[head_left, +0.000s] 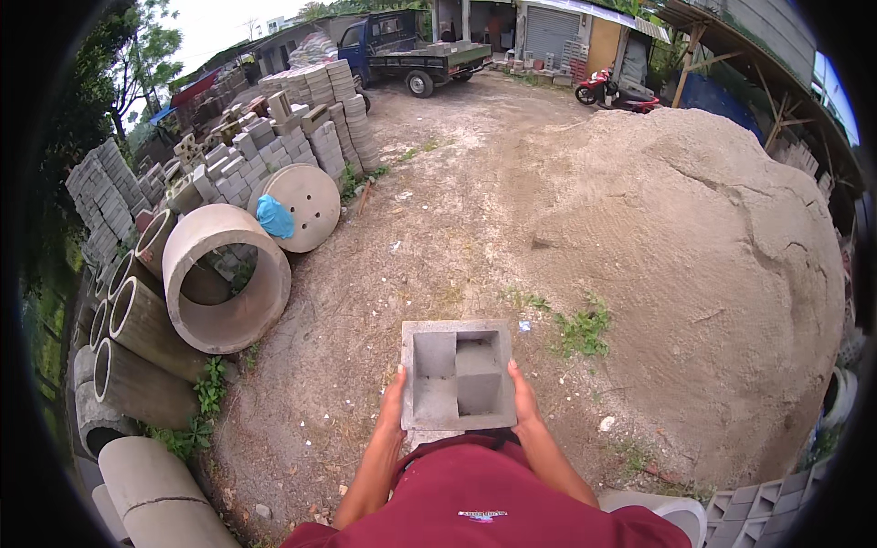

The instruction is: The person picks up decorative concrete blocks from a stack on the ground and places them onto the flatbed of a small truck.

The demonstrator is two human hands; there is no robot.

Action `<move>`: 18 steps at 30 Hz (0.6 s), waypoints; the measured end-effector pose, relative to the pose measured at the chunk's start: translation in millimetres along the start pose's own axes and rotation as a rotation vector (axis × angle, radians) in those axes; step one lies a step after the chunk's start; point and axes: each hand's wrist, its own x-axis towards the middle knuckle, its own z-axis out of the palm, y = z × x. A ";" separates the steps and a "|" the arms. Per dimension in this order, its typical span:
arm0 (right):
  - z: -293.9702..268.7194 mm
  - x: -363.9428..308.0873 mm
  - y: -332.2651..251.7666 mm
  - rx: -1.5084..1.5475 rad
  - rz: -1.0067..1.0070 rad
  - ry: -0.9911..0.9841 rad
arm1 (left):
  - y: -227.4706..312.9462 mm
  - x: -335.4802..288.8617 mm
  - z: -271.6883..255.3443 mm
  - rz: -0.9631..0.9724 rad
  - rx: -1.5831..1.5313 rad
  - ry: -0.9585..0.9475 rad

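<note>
A square grey concrete ventilation block (434,357) is held up in front of my body, close to my maroon shirt. Its upper face shows a raised outer rim and inner recesses split by thin walls. My left hand (394,400) presses against its left side, and my right hand (523,396) grips the right side. Both thumbs lie along the outer edges; the other fingers are mostly hidden beside or beneath the block. Bare gravelly ground (356,365) lies below it.
Large concrete pipe rings (274,301) and a perforated round slab (322,208) line the left, backed by stacked blocks (274,151). A big sand pile (694,265) fills the right. More hollow blocks (758,507) lie at lower right. A truck (416,59) and red motorcycle (612,91) stand far off.
</note>
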 end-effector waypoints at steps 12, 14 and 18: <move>31.8 373.0 -166.6 0.040 -0.092 0.038 | 115.9 399.5 85.4 0.022 0.018 -0.003; 43.6 429.3 -201.2 0.010 -0.082 0.065 | 142.3 451.5 104.1 0.030 0.011 -0.012; 71.0 529.0 -254.0 -0.093 -0.062 0.141 | 194.6 549.3 129.4 0.006 -0.045 0.024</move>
